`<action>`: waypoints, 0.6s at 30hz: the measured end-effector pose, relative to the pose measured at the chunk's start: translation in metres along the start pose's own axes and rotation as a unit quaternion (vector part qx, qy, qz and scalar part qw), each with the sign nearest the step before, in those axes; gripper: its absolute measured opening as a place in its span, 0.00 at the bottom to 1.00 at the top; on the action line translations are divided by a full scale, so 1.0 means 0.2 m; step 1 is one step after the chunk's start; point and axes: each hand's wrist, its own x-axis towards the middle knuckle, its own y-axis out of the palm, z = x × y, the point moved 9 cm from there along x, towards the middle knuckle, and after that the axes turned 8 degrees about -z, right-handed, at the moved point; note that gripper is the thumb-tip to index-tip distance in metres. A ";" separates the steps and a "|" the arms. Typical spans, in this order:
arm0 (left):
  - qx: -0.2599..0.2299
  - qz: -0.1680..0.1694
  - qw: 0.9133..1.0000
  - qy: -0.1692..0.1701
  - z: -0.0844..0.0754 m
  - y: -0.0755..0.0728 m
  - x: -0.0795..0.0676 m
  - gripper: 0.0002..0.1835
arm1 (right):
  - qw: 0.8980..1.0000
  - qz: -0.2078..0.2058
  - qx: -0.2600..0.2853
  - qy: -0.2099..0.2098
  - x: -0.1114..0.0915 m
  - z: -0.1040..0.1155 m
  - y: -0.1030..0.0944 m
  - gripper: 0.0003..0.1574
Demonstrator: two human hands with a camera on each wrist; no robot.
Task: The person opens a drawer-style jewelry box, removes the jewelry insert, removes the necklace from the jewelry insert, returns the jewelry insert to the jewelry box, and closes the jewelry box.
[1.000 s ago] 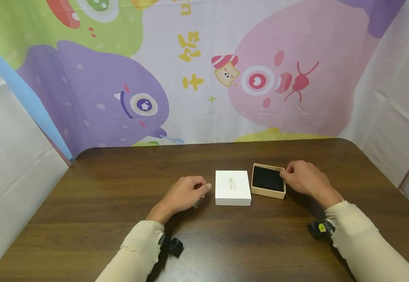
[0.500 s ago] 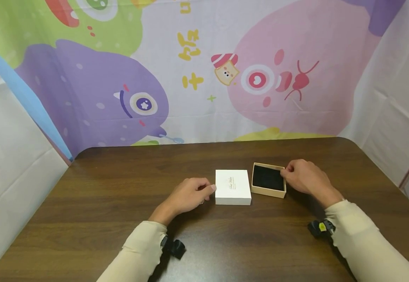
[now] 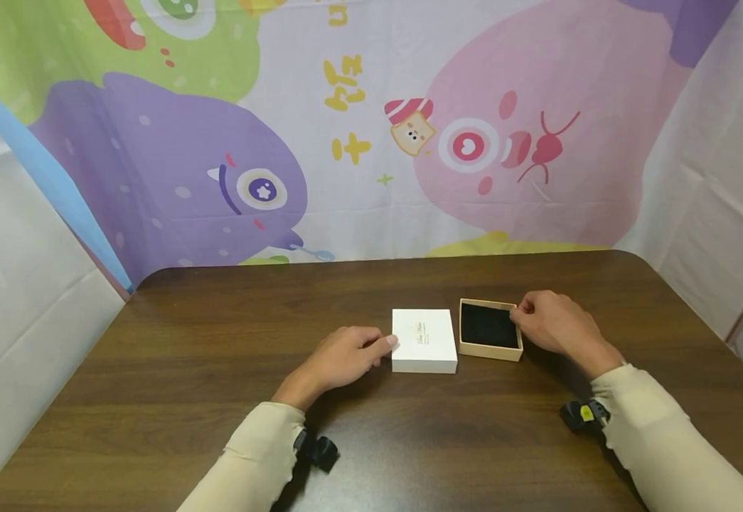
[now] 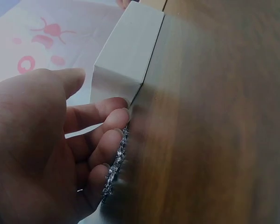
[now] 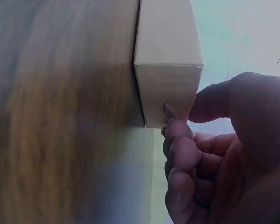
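Note:
A white square lid with gold lettering lies on the table. The thumb of my left hand touches its left edge. In the left wrist view, the curled fingers hold a silver chain bracelet along their tips; in the head view it is hidden under the hand. Just right of the lid sits an open tan box with a black pad inside. My right hand pinches the right wall of this box, thumb at the rim and fingers at the outer side, as the right wrist view also shows.
The brown wooden table extends around the lid and box. Behind it hangs a cloth with cartoon figures, and pale cloth hangs at the sides. A small black camera is strapped to each wrist.
My left hand has moved right, from beside the white lid to its left edge; the bracelet dangling under it is now out of the head view. The tan box has shifted very slightly right.

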 end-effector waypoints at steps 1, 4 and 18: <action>0.002 0.003 1.000 0.001 0.00 0.00 0.00 0.23 | 1.000 0.000 0.000 -0.001 0.00 0.00 0.00 0.18; 0.003 0.007 1.000 -0.001 0.00 0.00 0.00 0.23 | 1.000 0.002 0.001 -0.003 0.00 0.00 0.01 0.19; 0.011 0.004 1.000 0.001 -0.01 0.01 0.00 0.23 | 0.999 0.007 0.008 -0.030 -0.01 0.03 0.02 0.18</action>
